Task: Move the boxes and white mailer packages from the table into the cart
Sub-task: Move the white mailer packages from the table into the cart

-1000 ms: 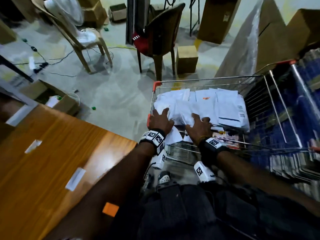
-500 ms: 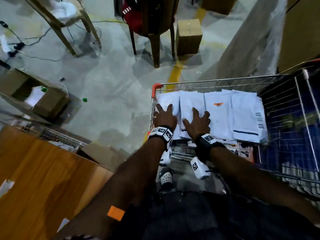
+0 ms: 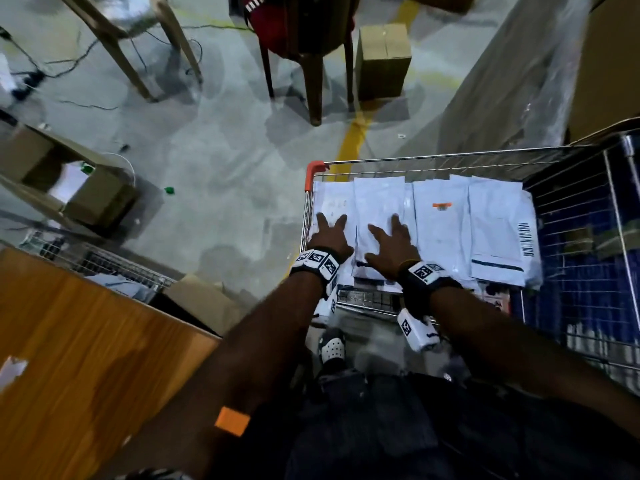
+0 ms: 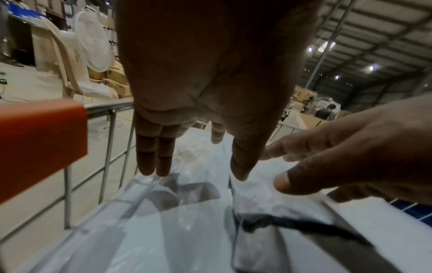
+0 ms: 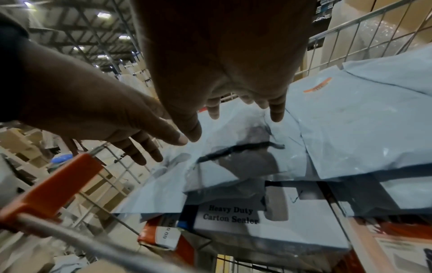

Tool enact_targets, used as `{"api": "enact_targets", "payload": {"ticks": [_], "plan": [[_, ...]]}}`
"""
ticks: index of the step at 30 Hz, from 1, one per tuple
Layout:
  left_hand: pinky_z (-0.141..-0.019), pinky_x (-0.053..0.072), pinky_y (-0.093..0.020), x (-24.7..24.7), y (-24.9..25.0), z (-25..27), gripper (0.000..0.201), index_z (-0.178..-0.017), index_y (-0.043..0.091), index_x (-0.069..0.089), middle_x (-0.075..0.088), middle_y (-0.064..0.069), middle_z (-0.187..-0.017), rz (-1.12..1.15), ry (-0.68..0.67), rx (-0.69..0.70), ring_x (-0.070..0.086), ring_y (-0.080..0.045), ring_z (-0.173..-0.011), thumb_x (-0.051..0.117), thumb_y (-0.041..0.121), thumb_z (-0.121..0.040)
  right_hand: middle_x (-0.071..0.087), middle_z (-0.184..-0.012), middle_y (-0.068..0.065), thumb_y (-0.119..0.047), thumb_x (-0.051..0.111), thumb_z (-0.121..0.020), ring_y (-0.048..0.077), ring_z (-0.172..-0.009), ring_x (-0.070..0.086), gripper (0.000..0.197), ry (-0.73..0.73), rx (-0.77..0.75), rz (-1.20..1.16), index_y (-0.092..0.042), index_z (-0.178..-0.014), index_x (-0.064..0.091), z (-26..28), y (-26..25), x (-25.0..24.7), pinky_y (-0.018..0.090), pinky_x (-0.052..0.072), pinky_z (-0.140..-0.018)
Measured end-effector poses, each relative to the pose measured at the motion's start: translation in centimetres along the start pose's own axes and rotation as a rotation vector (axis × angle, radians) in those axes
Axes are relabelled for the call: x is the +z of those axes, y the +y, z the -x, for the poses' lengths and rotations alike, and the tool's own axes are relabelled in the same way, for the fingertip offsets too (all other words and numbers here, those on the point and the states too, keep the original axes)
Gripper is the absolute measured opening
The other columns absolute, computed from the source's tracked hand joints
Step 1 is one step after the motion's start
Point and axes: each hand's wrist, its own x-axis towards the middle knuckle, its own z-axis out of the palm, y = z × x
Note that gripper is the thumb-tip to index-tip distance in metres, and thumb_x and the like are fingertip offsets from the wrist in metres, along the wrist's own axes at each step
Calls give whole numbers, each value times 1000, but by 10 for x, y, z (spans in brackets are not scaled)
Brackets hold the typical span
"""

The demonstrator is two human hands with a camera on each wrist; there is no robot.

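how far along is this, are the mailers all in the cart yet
Done: a row of white mailers lies across the top of the cart, over boxes beneath. In hand: nothing is held; the left hand and right hand lie flat with spread fingers over the mailers, seemingly settling them. Left: the visible part of the table shows only paper scraps and no boxes or mailers; the rest is out of view.

I have both arms stretched forward and down, side by side; my left hand (image 3: 329, 237) and right hand (image 3: 393, 245) lie palm-down, fingers straight and spread, thumbs toward each other, a marker band on each wrist
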Motion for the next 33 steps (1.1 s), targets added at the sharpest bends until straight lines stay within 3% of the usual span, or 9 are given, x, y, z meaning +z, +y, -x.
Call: {"api": "enact_targets", "payload": {"ticks": [5, 8, 11, 16, 21, 25, 28, 33], "plan": [[-108, 39, -45, -7, 5, 28, 77, -153, 30, 21, 7, -18, -159, 56, 97, 80, 45, -43, -130, 63, 35, -88, -6, -162, 11, -37, 60, -92, 29, -150, 5, 66, 135, -52, -122, -32, -150, 29, 32, -9, -7, 47, 28, -115], [-107, 39, -41, -8, 2, 62, 69, -149, 26, 33, 33, -19, -147, 111, 221, 149, 45, -37, -130, 65, 37, -88, 9, -160, 14, -34, 61, -91, 33, -145, 20, 59, 237, -105, -176, -29, -145, 39, 60, -12, -9, 46, 30, -114], [-104, 41, -35, -4, -6, 97, 61, -144, 23, 43, 47, -16, -136, 169, 326, 186, 48, -30, -126, 65, 34, -88, 24, -152, 13, -32, 61, -90, 35, -136, 35, 50, 307, -138, -212, -27, -138, 48, 87, -16, -7, 45, 37, -109], [-95, 35, -24, 16, -23, 185, 53, -138, 19, 51, 53, -15, -129, 260, 444, 220, 51, -25, -122, 67, 27, -88, 41, -135, 13, -27, 63, -86, 34, -121, 50, 39, 349, -228, -237, -23, -125, 59, 157, -23, 13, 42, 45, -100], [-78, 31, -14, 57, -52, 277, 45, -128, 16, 61, 60, -12, -120, 342, 586, 229, 57, -23, -112, 70, 23, -85, 46, -128, 14, -26, 63, -86, 30, -117, 51, 39, 338, -327, -208, -19, -124, 61, 231, -25, 53, 33, 40, -97], [-90, 38, -27, 96, -85, 339, 45, -132, 16, 59, 58, -11, -127, 347, 612, 141, 55, -26, -117, 68, 25, -88, 51, -125, 16, -24, 65, -84, 33, -115, 53, 39, 325, -413, -185, -14, -121, 62, 283, -32, 90, 37, 43, -98], [-89, 40, -28, 119, -112, 382, 44, -132, 20, 59, 57, -9, -125, 376, 627, 45, 54, -25, -115, 66, 25, -89, 47, -127, 12, -27, 65, -83, 33, -113, 56, 40, 279, -460, -206, -21, -123, 61, 315, -44, 116, 43, 46, -97], [-97, 45, -32, 140, -156, 445, 45, -132, 15, 59, 60, -10, -128, 393, 663, -36, 57, -26, -119, 65, 25, -88, 41, -132, 12, -31, 60, -89, 33, -119, 50, 43, 214, -545, -137, -22, -130, 55, 364, -80, 146, 41, 45, -98]]}}
